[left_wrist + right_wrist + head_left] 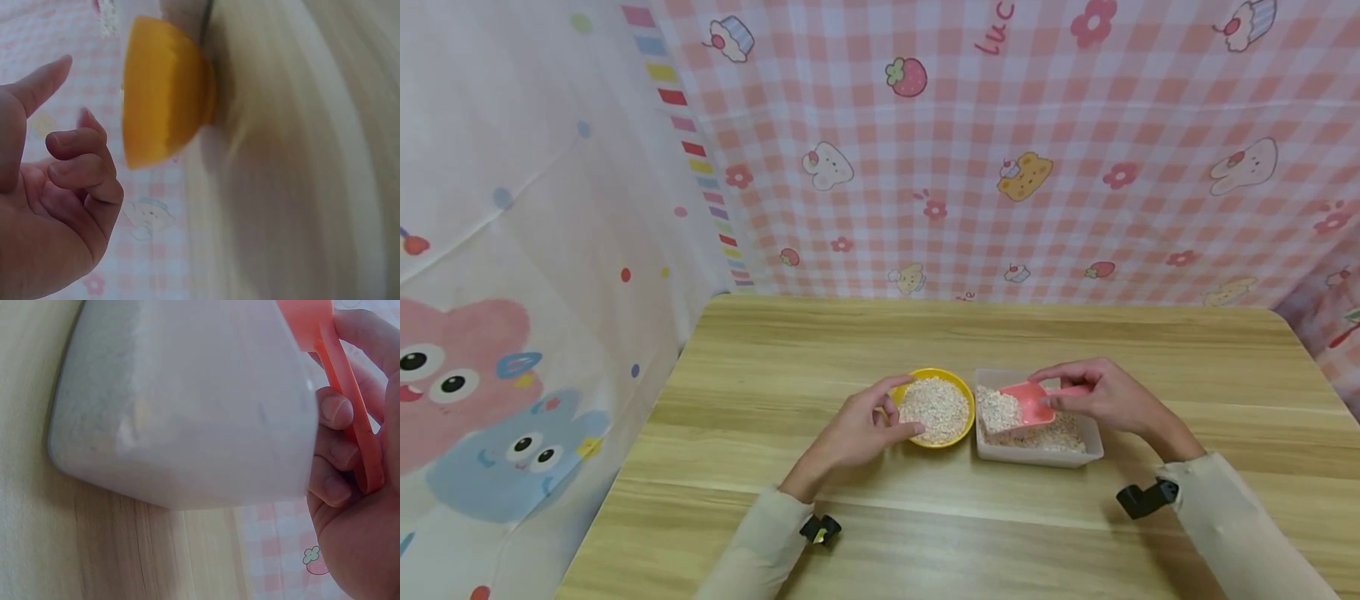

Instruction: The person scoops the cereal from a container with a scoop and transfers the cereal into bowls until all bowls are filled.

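Observation:
My right hand point(1112, 396) grips the handle of a pink scoop point(1039, 406), its fingers curled round the handle in the right wrist view. Pale flakes like rolled oats point(1000, 410) fill the scoop, which is over a translucent plastic box point(1033, 457) with more oats inside. Just left of the box stands a yellow bowl point(967, 421), full of the same flakes point(934, 410). At the bowl's left side, my left hand point(857, 427) holds nothing, thumb and index finger spread beside the rim. Seen from the left wrist, its other fingers curl loosely, apart from the bowl point(165, 94).
The bowl and box stand side by side on a wood-grain table point(820, 342). A pink checked cloth point(880, 167) hangs behind its back edge, and a white printed cloth point(587, 250) hangs on the left.

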A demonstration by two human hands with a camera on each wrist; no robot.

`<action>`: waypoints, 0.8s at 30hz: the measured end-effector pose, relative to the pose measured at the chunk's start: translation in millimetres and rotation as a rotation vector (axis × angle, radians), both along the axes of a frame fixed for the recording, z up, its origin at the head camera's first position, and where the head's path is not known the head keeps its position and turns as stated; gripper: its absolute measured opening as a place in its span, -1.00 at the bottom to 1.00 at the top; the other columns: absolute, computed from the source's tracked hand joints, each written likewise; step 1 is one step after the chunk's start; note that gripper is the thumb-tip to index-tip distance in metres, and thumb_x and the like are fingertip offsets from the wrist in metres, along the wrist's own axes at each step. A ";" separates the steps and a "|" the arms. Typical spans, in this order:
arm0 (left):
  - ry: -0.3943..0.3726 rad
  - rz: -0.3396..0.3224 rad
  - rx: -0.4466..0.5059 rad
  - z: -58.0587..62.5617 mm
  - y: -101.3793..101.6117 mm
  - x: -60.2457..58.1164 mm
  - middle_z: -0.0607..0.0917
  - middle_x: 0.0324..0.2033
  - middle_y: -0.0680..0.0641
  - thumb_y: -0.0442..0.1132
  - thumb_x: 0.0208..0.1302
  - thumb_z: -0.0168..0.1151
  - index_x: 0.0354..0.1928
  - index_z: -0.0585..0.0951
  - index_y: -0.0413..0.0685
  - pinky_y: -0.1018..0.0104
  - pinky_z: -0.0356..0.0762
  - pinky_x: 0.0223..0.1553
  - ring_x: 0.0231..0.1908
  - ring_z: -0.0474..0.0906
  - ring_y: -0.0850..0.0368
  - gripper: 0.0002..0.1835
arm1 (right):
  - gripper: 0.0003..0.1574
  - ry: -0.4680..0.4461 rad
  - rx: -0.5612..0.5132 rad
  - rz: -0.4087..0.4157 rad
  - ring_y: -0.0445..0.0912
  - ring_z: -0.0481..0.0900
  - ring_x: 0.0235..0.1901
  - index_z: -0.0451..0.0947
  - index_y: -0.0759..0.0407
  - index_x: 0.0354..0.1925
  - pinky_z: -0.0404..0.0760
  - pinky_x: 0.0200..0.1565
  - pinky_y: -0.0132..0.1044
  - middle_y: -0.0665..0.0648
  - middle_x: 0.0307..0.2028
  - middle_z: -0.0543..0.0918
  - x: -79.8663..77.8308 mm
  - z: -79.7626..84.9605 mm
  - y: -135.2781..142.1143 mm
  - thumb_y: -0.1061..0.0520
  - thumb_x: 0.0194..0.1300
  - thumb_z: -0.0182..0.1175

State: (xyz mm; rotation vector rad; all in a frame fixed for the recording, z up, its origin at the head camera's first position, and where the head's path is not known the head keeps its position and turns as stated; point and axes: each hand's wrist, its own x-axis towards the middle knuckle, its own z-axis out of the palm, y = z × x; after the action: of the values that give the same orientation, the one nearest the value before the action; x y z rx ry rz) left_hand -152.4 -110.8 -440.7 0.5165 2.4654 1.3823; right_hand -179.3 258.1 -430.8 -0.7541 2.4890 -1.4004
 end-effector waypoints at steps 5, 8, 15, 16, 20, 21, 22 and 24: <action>0.003 -0.013 -0.007 -3.9 -5.0 -1.0 0.57 -0.39 0.04 -0.02 0.21 0.43 0.44 0.33 0.00 0.45 0.41 -0.51 -0.49 0.44 0.20 -0.20 | -0.65 -0.002 0.000 -0.005 -0.31 0.17 -0.65 0.66 0.22 0.04 0.27 -0.64 -0.35 -0.10 -0.63 0.36 0.2 -0.1 0.5 0.23 0.27 0.34; -0.011 -0.010 -0.013 -4.8 -5.9 -1.7 0.57 -0.39 0.03 -0.01 0.20 0.44 0.47 0.29 0.04 0.44 0.43 -0.49 -0.48 0.45 0.21 -0.17 | -0.65 -0.010 -0.006 -0.005 -0.31 0.17 -0.66 0.66 0.22 0.04 0.26 -0.65 -0.34 -0.10 -0.63 0.36 0.3 -0.5 0.7 0.22 0.27 0.34; -0.025 -0.014 -0.046 -9.4 -6.6 -4.7 0.56 -0.39 0.01 0.06 0.15 0.46 0.49 0.24 0.12 0.39 0.47 -0.42 -0.44 0.47 0.19 -0.09 | -0.65 -0.015 -0.012 -0.006 -0.32 0.19 -0.64 0.66 0.22 0.04 0.26 -0.64 -0.35 -0.09 -0.62 0.37 -0.1 -1.4 1.1 0.23 0.28 0.34; -0.028 -0.015 -0.052 -10.4 -6.7 -5.1 0.56 -0.38 0.01 0.06 0.14 0.47 0.50 0.23 0.13 0.38 0.46 -0.42 -0.43 0.46 0.19 -0.08 | -0.65 -0.016 -0.015 -0.005 -0.32 0.19 -0.64 0.66 0.23 0.04 0.27 -0.64 -0.35 -0.09 -0.62 0.37 -0.2 -1.5 1.1 0.23 0.28 0.34; -0.035 -0.034 -0.073 -15.7 -7.3 -6.8 0.56 -0.34 -0.02 0.07 0.13 0.47 0.53 0.15 0.16 0.36 0.48 -0.38 -0.39 0.47 0.17 -0.02 | -0.66 -0.023 -0.027 -0.002 -0.33 0.19 -0.64 0.66 0.24 0.04 0.27 -0.65 -0.35 -0.09 -0.62 0.37 -0.1 -1.8 1.1 0.24 0.28 0.33; -0.040 -0.037 -0.076 -17.1 -7.4 -7.3 0.56 -0.32 -0.03 0.06 0.13 0.47 0.54 0.13 0.17 0.36 0.49 -0.38 -0.39 0.47 0.16 0.00 | -0.66 -0.024 -0.027 -0.002 -0.33 0.19 -0.64 0.66 0.24 0.04 0.27 -0.65 -0.35 -0.09 -0.62 0.37 -0.1 -1.9 1.2 0.24 0.28 0.33; -0.045 -0.043 -0.079 -18.7 -7.4 -7.9 0.56 -0.31 -0.04 0.06 0.13 0.47 0.55 0.09 0.18 0.36 0.49 -0.38 -0.39 0.47 0.16 0.03 | -0.66 -0.025 -0.028 -0.002 -0.33 0.19 -0.64 0.66 0.24 0.04 0.27 -0.65 -0.35 -0.09 -0.62 0.37 0.0 -2.1 1.3 0.24 0.28 0.33; -0.055 -0.051 -0.087 -21.6 -7.1 -9.1 0.57 -0.30 -0.06 0.08 0.13 0.47 0.57 0.03 0.19 0.36 0.49 -0.40 -0.39 0.46 0.15 0.07 | -0.66 -0.026 -0.027 -0.004 -0.33 0.19 -0.65 0.66 0.24 0.04 0.27 -0.65 -0.35 -0.09 -0.62 0.37 0.1 -2.4 1.6 0.24 0.28 0.33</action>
State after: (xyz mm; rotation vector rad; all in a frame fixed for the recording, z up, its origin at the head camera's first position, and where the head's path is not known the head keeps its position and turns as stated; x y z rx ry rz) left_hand -161.5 -117.9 -462.3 0.5111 2.4389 1.2475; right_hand -179.2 259.7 -433.3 -0.7325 2.4582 -1.4388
